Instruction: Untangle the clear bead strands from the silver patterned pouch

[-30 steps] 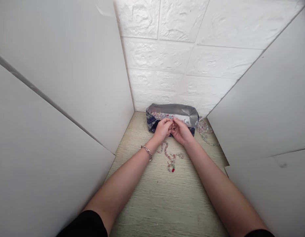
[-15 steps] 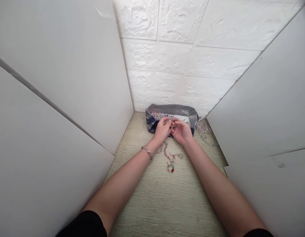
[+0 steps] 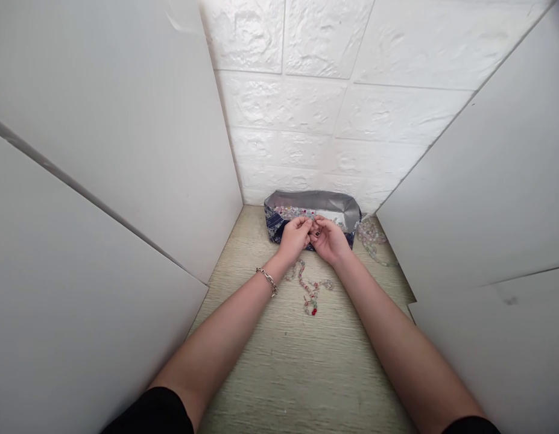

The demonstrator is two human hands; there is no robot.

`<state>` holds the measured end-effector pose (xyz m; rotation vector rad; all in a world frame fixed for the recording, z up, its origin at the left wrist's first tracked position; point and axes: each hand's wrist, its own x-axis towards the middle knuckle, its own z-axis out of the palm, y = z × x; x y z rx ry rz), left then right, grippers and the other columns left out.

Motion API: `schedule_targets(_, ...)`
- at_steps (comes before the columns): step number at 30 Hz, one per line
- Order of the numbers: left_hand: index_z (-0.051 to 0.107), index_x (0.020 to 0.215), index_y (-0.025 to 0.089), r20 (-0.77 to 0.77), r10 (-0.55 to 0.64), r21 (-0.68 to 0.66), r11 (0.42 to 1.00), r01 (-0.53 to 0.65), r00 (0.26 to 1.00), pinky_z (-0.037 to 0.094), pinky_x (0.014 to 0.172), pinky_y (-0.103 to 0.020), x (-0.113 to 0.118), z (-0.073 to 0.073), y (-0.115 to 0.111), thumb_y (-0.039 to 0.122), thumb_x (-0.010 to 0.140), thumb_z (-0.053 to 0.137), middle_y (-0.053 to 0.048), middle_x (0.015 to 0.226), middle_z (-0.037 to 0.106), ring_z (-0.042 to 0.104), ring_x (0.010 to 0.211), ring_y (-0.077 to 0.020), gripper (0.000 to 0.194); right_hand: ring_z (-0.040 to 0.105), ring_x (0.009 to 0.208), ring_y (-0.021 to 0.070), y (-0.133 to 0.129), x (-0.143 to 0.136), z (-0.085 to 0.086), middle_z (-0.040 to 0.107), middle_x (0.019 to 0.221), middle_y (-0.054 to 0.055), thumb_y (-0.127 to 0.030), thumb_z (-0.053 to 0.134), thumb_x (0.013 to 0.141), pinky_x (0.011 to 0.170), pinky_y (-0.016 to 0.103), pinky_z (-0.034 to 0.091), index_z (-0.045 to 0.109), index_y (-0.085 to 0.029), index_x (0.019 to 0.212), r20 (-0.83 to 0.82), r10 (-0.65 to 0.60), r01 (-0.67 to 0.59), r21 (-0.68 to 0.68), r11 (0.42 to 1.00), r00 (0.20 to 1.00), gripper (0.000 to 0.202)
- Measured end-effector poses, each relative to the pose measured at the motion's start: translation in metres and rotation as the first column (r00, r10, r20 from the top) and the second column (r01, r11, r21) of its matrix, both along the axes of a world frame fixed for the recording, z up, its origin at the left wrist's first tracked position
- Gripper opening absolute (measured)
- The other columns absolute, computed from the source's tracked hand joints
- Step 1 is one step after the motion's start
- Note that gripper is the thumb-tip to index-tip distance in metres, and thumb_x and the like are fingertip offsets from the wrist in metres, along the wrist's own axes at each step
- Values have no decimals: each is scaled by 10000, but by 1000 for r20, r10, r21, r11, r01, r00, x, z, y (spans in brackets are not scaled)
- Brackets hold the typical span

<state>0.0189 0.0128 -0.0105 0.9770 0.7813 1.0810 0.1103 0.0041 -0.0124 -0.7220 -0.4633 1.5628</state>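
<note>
Left hand and right hand of mine meet at the fingertips over the near edge of an open fabric case, dark blue and patterned outside, silvery inside. On both, the fingers curl inward, thumb and forefinger drawn close together; whether something tiny is pinched there, I cannot tell, as the tips overlap and the detail is too small. Loose-looking, many-coloured beads lie inside the case, mostly toward its left, just beyond my fingers. Nearer to me, between my forearms, a beaded strand lies in bends on the pale wood-grained surface, with red beads at its near end. More strung beads sit heaped just beside the case, on its right. I wear a chain bracelet on my left wrist. Behind the case stands a white brick-patterned wall.
</note>
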Motion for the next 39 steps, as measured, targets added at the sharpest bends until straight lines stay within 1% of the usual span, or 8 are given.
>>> schedule_targets(11,419,712,155,42,-7,-57,998,10,999,133,296,-147,-1,2,-1,281,734,482,76,497,395,296,280,9,142,371,394,36,3,-1,-5,421,475,-62,-105,534,633,339,133,297,508,-162,709,99,43,-50,68,996,994,98)
schedule_targets(14,419,790,170,58,-12,-55,998,15,998,130,298,-146,-2,3,-2,255,736,476,91,476,362,257,268,7,115,290,344,19,2,-1,-3,365,435,-86,-143,567,645,317,123,265,506,-164,723,110,75,-83,75,994,991,101)
schedule_targets(17,416,896,193,76,-46,-45,998,50,996,111,302,-142,-4,4,-3,249,723,494,100,464,345,227,272,8,198,193,311,9,-1,-2,1,285,392,-105,-186,588,658,284,114,197,500,-162,703,128,108,-118,81,990,986,102)
schedule_targets(20,420,969,211,93,-65,-54,996,70,994,100,308,-140,-7,5,-2,261,715,500,97,473,350,227,281,8,270,160,300,7,-3,-3,5,258,378,-108,-235,600,662,269,118,167,497,-160,677,188,126,-146,97,985,974,128)
schedule_targets(24,443,995,219,141,-55,-103,992,69,989,104,315,-138,-9,5,-1,251,707,492,97,474,338,222,288,6,293,178,299,5,-4,-4,5,289,382,-104,-262,610,654,271,125,173,523,-153,703,255,152,-181,97,979,955,148)
schedule_targets(30,459,992,213,191,-57,-105,991,78,980,126,316,-134,-10,2,1,227,692,488,100,451,295,222,291,1,301,208,296,2,-5,-6,4,362,395,-94,-253,620,638,277,133,169,551,-150,744,303,155,-187,78,979,940,164)
schedule_targets(34,467,972,210,203,-50,-100,992,72,978,120,316,-137,-11,2,3,224,688,488,97,457,305,229,292,1,285,244,302,1,-4,-7,4,446,430,-70,-240,632,619,279,138,179,543,-143,689,332,118,-156,90,984,936,149)
schedule_targets(39,488,892,189,189,-37,-90,994,55,981,111,309,-143,-11,1,2,231,690,483,98,441,285,214,279,2,206,268,302,1,-3,-7,3,498,466,-51,-223,650,591,281,143,190,502,-146,648,367,145,-186,79,979,919,176)
